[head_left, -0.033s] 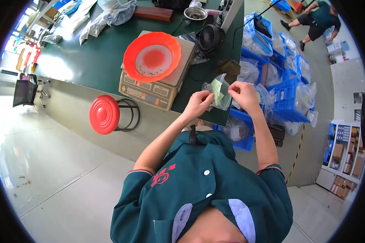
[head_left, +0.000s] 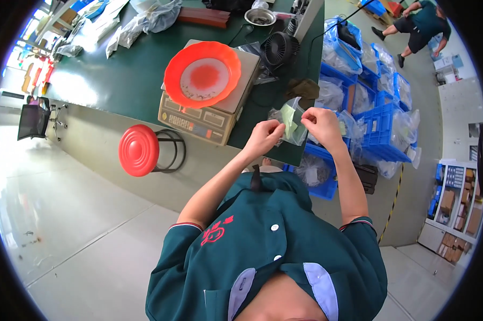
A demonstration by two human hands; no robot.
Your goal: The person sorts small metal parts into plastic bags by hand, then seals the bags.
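Between my two hands, over the table's near right corner, is a clear plastic bag (head_left: 296, 135) with a pale green slip (head_left: 288, 120) in or against it. My left hand (head_left: 263, 140) is closed in a pinch at the bag's left side. Fingers pinched, my right hand (head_left: 324, 127) grips the bag's right edge. To the left of them a beige scale (head_left: 196, 122) carries an orange scalloped bowl (head_left: 173, 75). Small dark bits lie in the bowl's bottom.
A black fan (head_left: 279, 49) and a metal bowl (head_left: 261, 17) stand farther back on the green table (head_left: 125, 80). Blue crates (head_left: 379, 131) with plastic bags fill the right side. A red stool (head_left: 138, 151) is at left. Another person (head_left: 421, 29) is at far right.
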